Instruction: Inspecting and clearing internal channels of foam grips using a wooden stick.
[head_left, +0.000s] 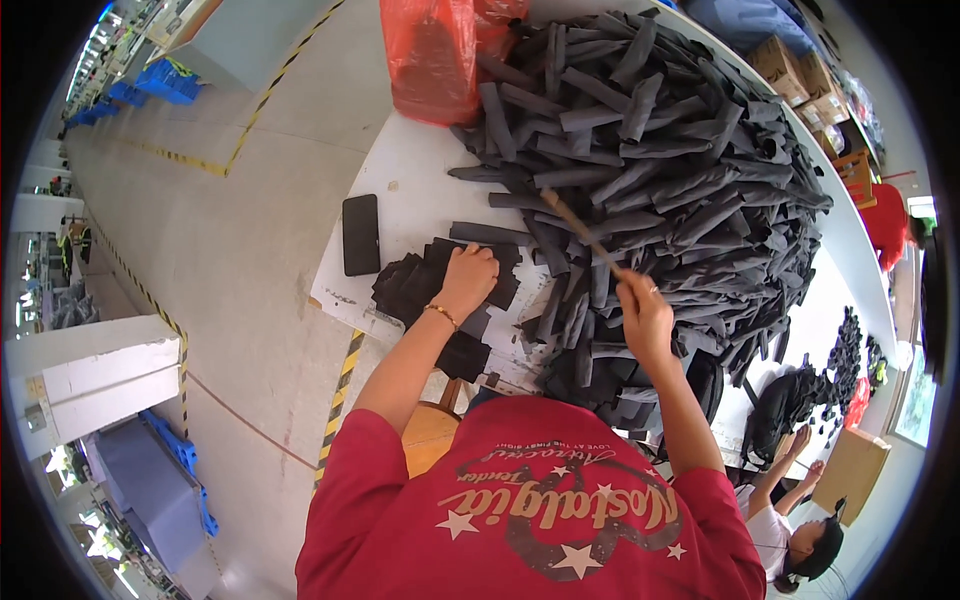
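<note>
My left hand point(470, 281) is over a loose stack of flat black fabric pieces point(401, 287) near the table's left edge. Its fingers are bent and drawn together on the top piece, and the fingertips are partly hidden. My right hand point(648, 318) grips one end of a thin brown wooden stick point(588, 240); the stick's slightly wider far end points up and left across the pile. Under and beyond it spreads a big heap of dark grey rolled fabric tubes point(670, 200). One single tube point(490, 234) lies just above my left hand.
A black phone point(361, 235) lies on the white table point(415, 160), left of the stack. Red plastic bags point(430, 60) stand at the far edge. At the lower right another person point(790, 535) works by a cardboard box point(850, 478). A wooden stool point(428, 437) is beside me.
</note>
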